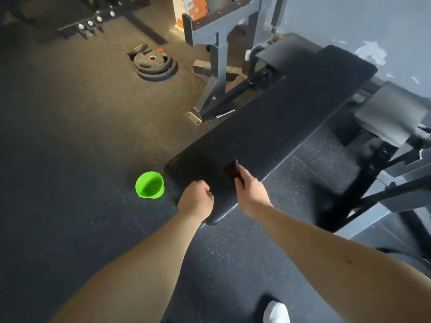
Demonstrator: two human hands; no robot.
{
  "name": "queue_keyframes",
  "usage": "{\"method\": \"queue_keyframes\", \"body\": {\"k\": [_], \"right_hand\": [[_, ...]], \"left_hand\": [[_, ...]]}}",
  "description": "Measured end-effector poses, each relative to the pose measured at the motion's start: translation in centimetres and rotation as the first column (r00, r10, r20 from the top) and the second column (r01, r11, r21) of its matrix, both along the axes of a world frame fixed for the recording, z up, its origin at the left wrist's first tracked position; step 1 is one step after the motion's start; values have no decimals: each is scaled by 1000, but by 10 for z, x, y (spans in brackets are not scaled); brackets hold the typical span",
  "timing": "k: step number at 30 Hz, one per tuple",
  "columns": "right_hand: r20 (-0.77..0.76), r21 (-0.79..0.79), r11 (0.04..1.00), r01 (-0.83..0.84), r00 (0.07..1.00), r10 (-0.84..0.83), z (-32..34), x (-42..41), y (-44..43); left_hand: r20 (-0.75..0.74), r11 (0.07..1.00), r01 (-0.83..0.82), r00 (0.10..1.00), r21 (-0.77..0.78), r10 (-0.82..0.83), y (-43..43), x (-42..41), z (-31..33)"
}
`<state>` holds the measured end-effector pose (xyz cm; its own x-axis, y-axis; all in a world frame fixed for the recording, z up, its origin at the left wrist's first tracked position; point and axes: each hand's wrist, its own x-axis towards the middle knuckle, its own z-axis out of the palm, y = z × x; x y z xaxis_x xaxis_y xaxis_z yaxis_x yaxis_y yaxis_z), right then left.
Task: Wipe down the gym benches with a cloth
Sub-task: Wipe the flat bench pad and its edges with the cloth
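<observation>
Nearest to us are our two bare forearms, reaching from 6 o'clock toward the middle of the view, with a white shoe [276, 311] on the floor at 5 o'clock. The left hand [196, 199] sits at the near end of the bench [279, 117]. Its fingers are curled in and nothing shows inside them. We cannot tell whether it presses on the pad or only hovers over it. Just beside it, at its 2 o'clock, the right hand [249, 192] is clamped on the cloth [232, 171]. This is a dark, folded piece, hard to pick out against the black upholstery, and it seems to lie against the pad. The hands are close together but not touching.

The relation that matters is the bench's long axis. The pad starts under our hands and runs away toward 1 o'clock, ending near the grey wall. Almost all its length lies beyond the cloth in that direction. The right hand is nearer to that stretch and already holds the cloth, so we judge the coming stroke should push along the axis toward 1 o'clock, with the left hand free to steady the near end.

A green bucket [150, 184] stands on the floor at 9 o'clock of the left hand, just off the pad's corner. Weight plates [154, 64] lie stacked at 11 o'clock, well apart.
</observation>
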<state>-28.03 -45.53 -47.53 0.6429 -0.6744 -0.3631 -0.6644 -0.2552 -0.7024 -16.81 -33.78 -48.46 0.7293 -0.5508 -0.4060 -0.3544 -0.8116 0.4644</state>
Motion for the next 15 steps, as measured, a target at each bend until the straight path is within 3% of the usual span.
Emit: {"method": "queue_keyframes", "body": {"k": [3, 5, 7, 10, 15], "right_hand": [[-116, -284, 907, -312, 950, 290, -73, 11, 20], [-131, -390, 824, -410, 911, 392, -119, 12, 33], [-89, -500, 756, -423, 893, 441, -152, 11, 41], [-42, -627, 685, -370, 894, 445, -185, 21, 36], [20, -685, 636, -356, 863, 505, -193, 30, 16]], "left_hand": [[175, 996, 67, 982, 57, -76, -8, 12, -52], [266, 980, 141, 948, 140, -175, -7, 13, -81], [348, 974, 187, 911, 126, -220, -3, 12, -100], [429, 983, 182, 889, -2, -164, 5, 18, -124], [471, 975, 145, 881, -171, -48, 9, 29, -147]]}}
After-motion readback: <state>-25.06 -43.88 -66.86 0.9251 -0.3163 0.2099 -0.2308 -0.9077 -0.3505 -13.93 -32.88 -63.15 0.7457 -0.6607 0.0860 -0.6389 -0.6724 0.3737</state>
